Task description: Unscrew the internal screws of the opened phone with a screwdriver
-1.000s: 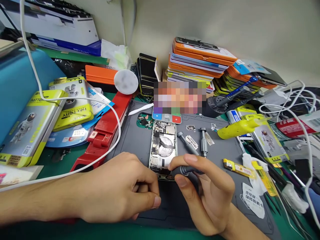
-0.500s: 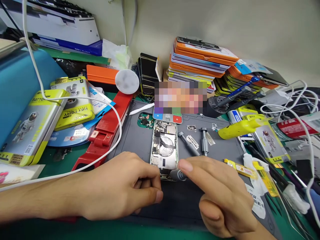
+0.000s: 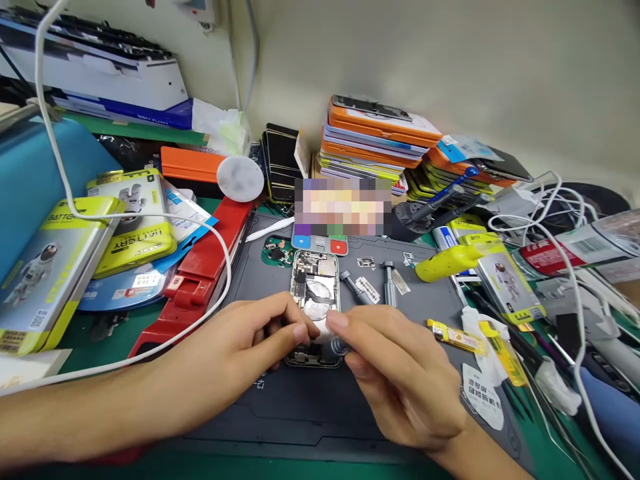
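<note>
The person's right hand [image 3: 407,370] grips a dark-grey ribbed cylindrical tool [image 3: 339,345] over an opened silver-framed phone [image 3: 327,267], left hand [image 3: 240,343] bent close, grasp unclear; positioning calls for steadiness.

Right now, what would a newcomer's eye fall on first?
Probably the bare left hand and right hand at the opened, pale-rimmed phone on the dark grey mat. Behind it rises a stack of flat orange and lilac cases; to its left lies a long red hinged device.
</note>
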The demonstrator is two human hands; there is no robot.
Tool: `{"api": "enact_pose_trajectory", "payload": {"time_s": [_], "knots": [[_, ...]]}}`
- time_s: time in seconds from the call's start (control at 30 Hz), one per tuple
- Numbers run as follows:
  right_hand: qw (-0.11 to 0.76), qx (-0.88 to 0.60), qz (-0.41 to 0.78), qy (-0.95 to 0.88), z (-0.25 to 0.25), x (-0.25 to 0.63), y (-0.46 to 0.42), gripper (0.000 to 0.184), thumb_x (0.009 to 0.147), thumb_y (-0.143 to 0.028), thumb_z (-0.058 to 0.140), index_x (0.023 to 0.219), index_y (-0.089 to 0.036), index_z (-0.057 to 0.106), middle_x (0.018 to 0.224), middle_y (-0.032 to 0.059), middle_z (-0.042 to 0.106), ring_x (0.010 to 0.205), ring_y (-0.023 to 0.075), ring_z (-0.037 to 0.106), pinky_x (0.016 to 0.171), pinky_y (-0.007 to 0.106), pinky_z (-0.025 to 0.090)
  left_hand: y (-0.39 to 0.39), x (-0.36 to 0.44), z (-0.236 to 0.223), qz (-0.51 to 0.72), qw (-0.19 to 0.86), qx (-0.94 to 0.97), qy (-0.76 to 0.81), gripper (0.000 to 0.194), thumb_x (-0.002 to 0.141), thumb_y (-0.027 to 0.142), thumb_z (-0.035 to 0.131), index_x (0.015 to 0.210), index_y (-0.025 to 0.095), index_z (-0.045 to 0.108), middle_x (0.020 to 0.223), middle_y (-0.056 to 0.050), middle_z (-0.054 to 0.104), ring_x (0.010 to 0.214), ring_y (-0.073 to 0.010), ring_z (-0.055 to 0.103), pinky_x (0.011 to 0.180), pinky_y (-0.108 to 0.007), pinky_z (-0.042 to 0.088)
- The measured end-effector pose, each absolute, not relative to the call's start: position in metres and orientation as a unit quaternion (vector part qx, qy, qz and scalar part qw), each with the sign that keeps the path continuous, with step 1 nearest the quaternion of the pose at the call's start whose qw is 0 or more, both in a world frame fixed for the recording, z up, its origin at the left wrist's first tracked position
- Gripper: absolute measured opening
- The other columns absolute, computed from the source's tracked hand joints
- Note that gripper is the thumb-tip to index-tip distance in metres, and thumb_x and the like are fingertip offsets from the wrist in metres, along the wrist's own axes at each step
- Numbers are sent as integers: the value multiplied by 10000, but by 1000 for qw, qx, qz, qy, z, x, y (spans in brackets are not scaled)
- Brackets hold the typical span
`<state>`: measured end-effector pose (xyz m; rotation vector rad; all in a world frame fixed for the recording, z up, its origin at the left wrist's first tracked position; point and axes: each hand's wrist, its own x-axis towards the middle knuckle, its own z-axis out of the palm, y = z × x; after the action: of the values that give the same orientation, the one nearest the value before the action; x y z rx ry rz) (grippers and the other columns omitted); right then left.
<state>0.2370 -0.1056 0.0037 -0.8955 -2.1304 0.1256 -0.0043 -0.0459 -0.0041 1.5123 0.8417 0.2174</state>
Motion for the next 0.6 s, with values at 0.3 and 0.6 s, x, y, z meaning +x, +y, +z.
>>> {"api": "enact_pose_trajectory", "payload": {"time_s": [0.3,0.6], "knots": [[403,-318,34,-858,-8,236,-104,379,1072,-127,479,1441,-123,565,1159,61,614,1108,32,580,968,158,498,-46,1,-9,132,673,656,316,449,1126,662,528,1096,236,667,1057,8,683,938,-184,576,855,-290,434],[398,-299,15,-867,-17,223,-102,320,1123,-195,504,1438,-144,495,1106,34,604,1072,25,564,956,151,452,-44,2,-10,159,690,618,342,551,1078,733,560,988,191,609,840,18,565,776,-159,486,740,-300,387]]}}
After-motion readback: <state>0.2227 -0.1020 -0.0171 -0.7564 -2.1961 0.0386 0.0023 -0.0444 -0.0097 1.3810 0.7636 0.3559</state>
